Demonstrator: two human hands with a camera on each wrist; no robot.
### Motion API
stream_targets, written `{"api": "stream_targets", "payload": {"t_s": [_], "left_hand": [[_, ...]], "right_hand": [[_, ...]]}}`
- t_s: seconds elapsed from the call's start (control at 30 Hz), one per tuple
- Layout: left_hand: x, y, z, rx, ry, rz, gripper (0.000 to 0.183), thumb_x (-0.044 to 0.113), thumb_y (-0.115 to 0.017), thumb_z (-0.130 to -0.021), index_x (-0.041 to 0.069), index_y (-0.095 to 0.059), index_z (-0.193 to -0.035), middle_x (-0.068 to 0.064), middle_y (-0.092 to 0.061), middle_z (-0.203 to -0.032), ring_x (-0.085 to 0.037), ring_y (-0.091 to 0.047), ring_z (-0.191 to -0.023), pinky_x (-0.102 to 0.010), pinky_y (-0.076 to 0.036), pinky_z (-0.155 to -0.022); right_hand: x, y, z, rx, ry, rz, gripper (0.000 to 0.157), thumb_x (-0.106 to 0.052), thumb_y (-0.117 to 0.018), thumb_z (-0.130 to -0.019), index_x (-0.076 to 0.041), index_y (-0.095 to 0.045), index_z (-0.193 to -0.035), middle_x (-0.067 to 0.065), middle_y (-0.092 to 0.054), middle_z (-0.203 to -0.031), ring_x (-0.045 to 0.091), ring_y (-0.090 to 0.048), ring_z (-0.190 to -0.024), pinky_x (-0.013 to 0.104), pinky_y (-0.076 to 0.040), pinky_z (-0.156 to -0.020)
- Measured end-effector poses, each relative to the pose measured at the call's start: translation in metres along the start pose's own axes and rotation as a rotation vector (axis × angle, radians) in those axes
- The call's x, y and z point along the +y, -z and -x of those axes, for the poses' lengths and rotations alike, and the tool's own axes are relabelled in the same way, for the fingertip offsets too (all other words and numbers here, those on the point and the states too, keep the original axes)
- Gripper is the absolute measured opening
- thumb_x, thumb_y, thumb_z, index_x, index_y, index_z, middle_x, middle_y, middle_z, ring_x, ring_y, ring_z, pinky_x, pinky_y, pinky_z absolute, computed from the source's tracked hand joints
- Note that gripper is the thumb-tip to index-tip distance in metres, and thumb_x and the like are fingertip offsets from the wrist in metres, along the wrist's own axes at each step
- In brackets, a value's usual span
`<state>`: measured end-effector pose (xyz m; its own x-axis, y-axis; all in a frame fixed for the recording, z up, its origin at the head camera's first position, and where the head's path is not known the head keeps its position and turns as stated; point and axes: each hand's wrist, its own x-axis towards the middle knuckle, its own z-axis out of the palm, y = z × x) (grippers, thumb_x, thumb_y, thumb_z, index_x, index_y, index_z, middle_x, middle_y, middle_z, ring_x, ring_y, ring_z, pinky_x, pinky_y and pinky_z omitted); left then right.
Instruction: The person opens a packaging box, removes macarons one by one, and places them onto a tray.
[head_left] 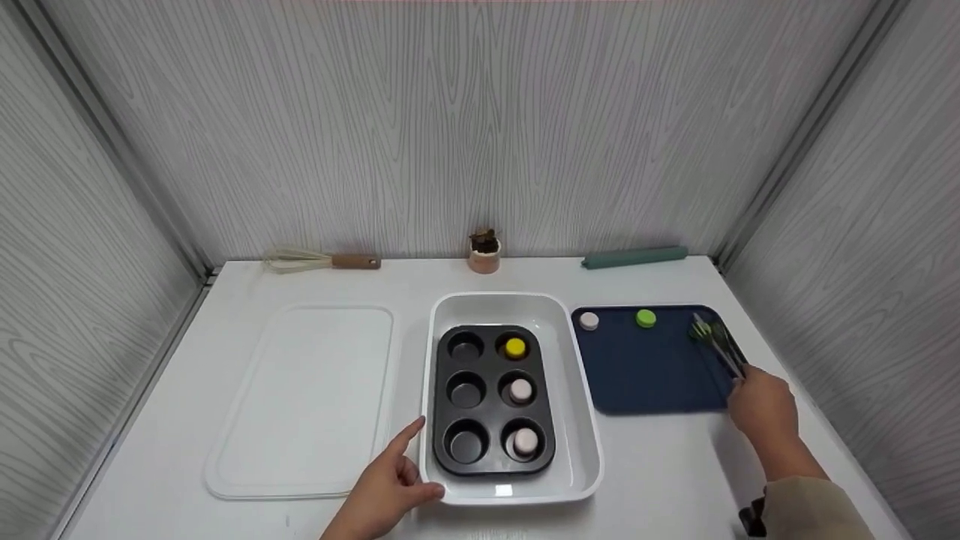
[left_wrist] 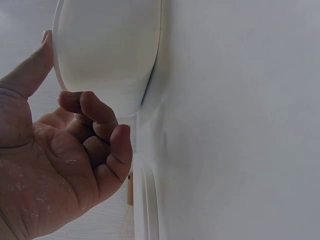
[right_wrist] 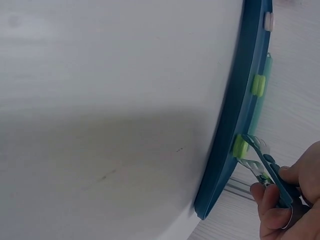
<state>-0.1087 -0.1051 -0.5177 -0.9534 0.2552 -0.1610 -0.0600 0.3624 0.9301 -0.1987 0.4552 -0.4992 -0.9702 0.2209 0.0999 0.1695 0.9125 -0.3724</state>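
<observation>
My right hand [head_left: 763, 405] grips a pair of tongs [head_left: 721, 349] over the right side of a navy tray [head_left: 637, 382]. In the right wrist view the tongs' tips stand around a green macaron [right_wrist: 240, 146]; whether they touch both its sides I cannot tell. Another green macaron [head_left: 646, 319] and a pale pink one [head_left: 589, 321] lie along the tray's far edge. With thumb and index finger stretched out, my left hand [head_left: 384, 480] touches a white basin [head_left: 585, 450] at its near left corner. Inside sits a dark muffin pan [head_left: 491, 409], its right cups holding a yellow macaron [head_left: 515, 347] and two pale pink ones [head_left: 520, 390].
Left of the basin lies a flat white lid or board [head_left: 307, 405]. Along the back wall are a whisk [head_left: 330, 261], a small potted plant [head_left: 484, 253] and a green rolled or rod-like thing [head_left: 634, 257]. Grey wood-grain panels enclose the table on three sides.
</observation>
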Motion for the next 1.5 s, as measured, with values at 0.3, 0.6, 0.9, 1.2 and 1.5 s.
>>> {"api": "stream_targets", "payload": {"t_s": [0.3, 0.6, 0.9, 1.2, 1.5], "left_hand": [[0.000, -0.001, 0.000, -0.011, -0.006, 0.023, 0.104, 0.014, -0.092, -0.082, 0.003, -0.031, -0.165, 0.001, -0.052, -0.073, -0.013, -0.050, -0.068, -0.025, -0.047, -0.064], [-0.002, -0.001, 0.001, -0.016, -0.012, 0.034, 0.103, 0.014, -0.092, -0.082, 0.001, -0.031, -0.165, 0.001, -0.052, -0.074, -0.013, -0.051, -0.069, -0.024, -0.046, -0.065], [-0.002, -0.001, 0.000, -0.013, -0.029, 0.015, 0.103, 0.015, -0.091, -0.082, 0.001, -0.031, -0.164, 0.002, -0.051, -0.073, -0.011, -0.050, -0.068, -0.024, -0.046, -0.065], [-0.001, -0.001, 0.000, -0.014, -0.024, 0.011, 0.104, 0.015, -0.091, -0.082, 0.001, -0.030, -0.165, 0.002, -0.051, -0.073, -0.012, -0.050, -0.067, -0.024, -0.046, -0.064], [-0.001, -0.001, 0.000, -0.014, -0.033, -0.001, 0.103, 0.016, -0.090, -0.084, 0.001, -0.029, -0.165, 0.001, -0.052, -0.073, -0.012, -0.050, -0.067, -0.025, -0.046, -0.063]], "right_hand": [[0.000, -0.008, -0.010, 0.034, 0.020, 0.011, 0.038, -0.001, -0.048, -0.103, 0.024, -0.055, -0.131, 0.046, -0.061, -0.117, 0.062, -0.064, -0.100, 0.068, -0.054, -0.080], [0.003, -0.014, -0.016, -0.001, -0.008, -0.002, 0.043, -0.005, -0.047, -0.106, 0.024, -0.049, -0.138, 0.048, -0.056, -0.125, 0.064, -0.060, -0.110, 0.069, -0.051, -0.088], [-0.001, -0.017, -0.012, 0.123, -0.015, -0.061, 0.042, -0.006, -0.050, -0.106, 0.024, -0.052, -0.136, 0.048, -0.058, -0.120, 0.065, -0.060, -0.106, 0.071, -0.049, -0.086], [-0.013, -0.009, 0.010, 0.350, 0.103, -0.169, 0.034, -0.003, -0.055, -0.104, 0.021, -0.061, -0.127, 0.041, -0.067, -0.106, 0.058, -0.067, -0.093, 0.067, -0.051, -0.079], [-0.040, 0.005, 0.037, 0.464, 0.259, -0.212, 0.041, -0.006, -0.076, -0.097, 0.018, -0.065, -0.130, 0.040, -0.068, -0.107, 0.055, -0.069, -0.092, 0.066, -0.053, -0.076]]}}
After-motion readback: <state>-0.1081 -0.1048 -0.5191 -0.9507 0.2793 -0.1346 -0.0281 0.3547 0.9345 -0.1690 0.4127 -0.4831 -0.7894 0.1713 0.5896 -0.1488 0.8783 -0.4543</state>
